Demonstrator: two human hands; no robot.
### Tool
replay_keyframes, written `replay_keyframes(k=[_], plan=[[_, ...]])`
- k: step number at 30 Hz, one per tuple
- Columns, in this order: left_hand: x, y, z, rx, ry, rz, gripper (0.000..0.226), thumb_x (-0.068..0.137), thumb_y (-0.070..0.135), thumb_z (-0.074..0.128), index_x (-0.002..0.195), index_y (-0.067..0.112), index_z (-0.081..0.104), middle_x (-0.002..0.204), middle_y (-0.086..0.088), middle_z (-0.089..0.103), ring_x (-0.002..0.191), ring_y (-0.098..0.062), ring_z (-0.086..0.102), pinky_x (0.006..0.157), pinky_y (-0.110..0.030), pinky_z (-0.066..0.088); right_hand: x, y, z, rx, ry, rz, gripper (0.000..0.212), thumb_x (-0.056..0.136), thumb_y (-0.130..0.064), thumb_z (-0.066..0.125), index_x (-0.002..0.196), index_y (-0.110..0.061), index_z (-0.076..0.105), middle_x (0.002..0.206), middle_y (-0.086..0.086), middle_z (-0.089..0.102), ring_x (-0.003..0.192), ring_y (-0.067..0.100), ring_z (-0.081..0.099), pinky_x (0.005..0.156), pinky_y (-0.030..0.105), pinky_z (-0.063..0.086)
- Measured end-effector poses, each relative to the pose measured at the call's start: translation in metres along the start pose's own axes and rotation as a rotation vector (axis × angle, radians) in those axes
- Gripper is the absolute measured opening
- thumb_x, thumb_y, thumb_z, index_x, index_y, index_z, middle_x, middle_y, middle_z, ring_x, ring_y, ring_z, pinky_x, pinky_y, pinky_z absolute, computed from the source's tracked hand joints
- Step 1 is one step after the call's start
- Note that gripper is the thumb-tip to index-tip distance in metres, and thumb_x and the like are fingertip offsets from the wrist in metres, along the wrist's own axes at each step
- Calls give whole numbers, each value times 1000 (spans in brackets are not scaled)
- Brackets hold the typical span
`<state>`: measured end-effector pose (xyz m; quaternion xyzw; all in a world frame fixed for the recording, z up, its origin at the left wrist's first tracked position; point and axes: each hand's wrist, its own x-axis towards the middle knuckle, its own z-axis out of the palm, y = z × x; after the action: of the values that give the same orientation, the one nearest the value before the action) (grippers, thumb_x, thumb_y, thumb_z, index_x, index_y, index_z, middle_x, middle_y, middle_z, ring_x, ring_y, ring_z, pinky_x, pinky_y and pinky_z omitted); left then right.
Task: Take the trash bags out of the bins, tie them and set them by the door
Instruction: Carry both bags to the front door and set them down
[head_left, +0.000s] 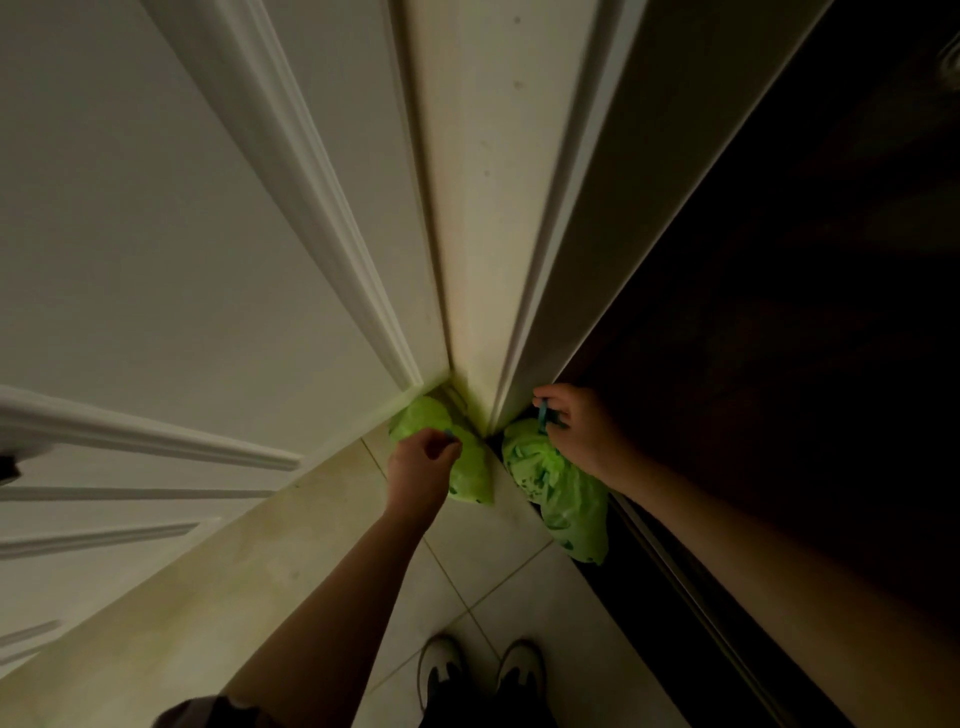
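Two light green trash bags are down in a dim corner by a door. My left hand (423, 462) grips the top of the left bag (467, 467), which lies against the foot of the white panelled door (182, 260). My right hand (582, 431) holds the right bag (566, 499) by its blue drawstring (543, 414), with the fingers curled round the loop. That bag hangs or rests at the edge of the dark doorway. Whether either bag touches the floor cannot be told.
A white door frame post (483, 234) runs down to the corner between the bags. A dark wooden surface (805, 312) fills the right side. Pale floor tiles (493, 561) lie below, with my two shoes (478, 670) at the bottom.
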<state>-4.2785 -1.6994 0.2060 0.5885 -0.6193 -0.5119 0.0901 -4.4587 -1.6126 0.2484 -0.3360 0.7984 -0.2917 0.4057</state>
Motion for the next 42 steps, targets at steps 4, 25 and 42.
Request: replay_keyframes(k=[4,25,42], plan=[[3,-2,0,74,-5,51,12,83,14,69,93,8,72,85,-6,72,80,-17,66,70,-23,48,-6,14,-4,-783,-126,-125,63,88,-5,52,145,-10,27,149,12,34,141,28,25,117,41,21],[10,21,-18,152,-48,176,4,81,12,67,84,13,70,79,-6,73,77,-19,69,71,-28,53,10,-20,-28,412,-73,513,20,92,-15,38,75,-10,48,46,6,63,49,19,67,68,32,53],[20,20,-21,182,-47,166,5,80,10,68,85,9,71,78,-7,72,73,-17,65,60,-17,42,-21,-39,-14,435,-63,559,19,91,-11,43,78,-5,55,46,8,65,42,14,64,61,31,54]])
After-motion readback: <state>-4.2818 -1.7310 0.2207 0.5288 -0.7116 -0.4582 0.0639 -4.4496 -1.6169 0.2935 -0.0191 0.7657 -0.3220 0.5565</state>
